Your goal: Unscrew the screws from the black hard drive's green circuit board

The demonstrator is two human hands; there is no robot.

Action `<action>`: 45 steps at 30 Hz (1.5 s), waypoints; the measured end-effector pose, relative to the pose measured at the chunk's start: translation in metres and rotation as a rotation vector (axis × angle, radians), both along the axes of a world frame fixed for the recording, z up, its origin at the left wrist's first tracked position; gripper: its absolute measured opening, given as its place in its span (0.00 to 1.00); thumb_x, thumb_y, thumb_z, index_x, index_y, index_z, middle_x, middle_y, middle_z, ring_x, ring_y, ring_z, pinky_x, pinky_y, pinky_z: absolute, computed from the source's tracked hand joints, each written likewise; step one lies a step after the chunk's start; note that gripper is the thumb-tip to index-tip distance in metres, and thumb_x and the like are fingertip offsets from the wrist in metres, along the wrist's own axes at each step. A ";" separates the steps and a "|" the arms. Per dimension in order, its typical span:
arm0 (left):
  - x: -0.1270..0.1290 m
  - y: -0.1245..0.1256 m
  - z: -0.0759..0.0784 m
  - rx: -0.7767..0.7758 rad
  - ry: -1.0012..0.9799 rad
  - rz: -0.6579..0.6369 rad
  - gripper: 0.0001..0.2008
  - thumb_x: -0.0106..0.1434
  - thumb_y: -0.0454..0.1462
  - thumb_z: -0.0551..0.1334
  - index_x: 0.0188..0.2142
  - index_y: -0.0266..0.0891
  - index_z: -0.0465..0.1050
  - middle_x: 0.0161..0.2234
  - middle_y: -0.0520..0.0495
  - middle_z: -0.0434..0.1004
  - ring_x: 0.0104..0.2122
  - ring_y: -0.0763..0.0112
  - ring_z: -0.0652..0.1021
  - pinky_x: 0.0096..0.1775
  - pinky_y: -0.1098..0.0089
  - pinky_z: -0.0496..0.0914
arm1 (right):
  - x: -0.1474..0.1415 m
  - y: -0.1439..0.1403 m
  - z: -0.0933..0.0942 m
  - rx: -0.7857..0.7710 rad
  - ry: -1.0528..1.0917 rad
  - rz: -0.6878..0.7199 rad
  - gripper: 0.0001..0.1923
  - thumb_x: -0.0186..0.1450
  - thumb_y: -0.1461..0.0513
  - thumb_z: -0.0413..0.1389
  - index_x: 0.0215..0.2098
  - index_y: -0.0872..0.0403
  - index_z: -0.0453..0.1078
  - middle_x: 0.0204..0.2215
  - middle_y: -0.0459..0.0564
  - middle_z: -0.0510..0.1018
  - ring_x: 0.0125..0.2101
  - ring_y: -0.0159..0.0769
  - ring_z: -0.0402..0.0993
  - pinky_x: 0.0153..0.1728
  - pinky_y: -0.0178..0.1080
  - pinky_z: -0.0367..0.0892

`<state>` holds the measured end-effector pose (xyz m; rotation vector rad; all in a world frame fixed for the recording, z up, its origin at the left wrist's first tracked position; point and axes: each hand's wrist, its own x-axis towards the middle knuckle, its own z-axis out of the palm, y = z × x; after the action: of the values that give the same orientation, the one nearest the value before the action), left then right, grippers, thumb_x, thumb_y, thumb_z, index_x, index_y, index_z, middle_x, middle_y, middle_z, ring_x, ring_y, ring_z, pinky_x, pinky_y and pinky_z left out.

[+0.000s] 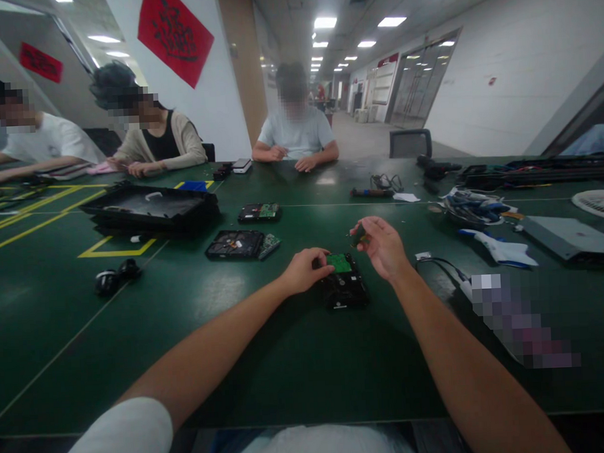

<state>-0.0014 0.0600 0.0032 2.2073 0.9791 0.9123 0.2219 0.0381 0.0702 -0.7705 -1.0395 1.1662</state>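
A black hard drive (345, 288) with a green circuit board on top lies on the green table (268, 361) in front of me. My left hand (304, 270) rests on the drive's left edge, fingers curled against it. My right hand (381, 244) hovers just right of and above the drive, pinching a small dark tool (358, 236) between thumb and fingers; what kind of tool is too small to tell.
Two more drives (235, 245) (259, 212) and a black tray (151, 210) lie to the left. Cables and tools (474, 209) lie right, with a grey case (567, 236). Three people sit at the far side.
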 end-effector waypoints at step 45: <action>0.001 -0.001 0.003 -0.015 0.007 0.004 0.10 0.63 0.41 0.69 0.31 0.41 0.71 0.51 0.44 0.81 0.56 0.57 0.78 0.57 0.56 0.70 | 0.000 -0.001 0.001 0.005 -0.044 -0.002 0.15 0.62 0.51 0.67 0.44 0.46 0.78 0.34 0.44 0.81 0.34 0.32 0.78 0.26 0.31 0.71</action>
<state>-0.0008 0.0591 0.0058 2.1984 0.9915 0.8965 0.2221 0.0371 0.0709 -0.7963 -1.0770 1.1487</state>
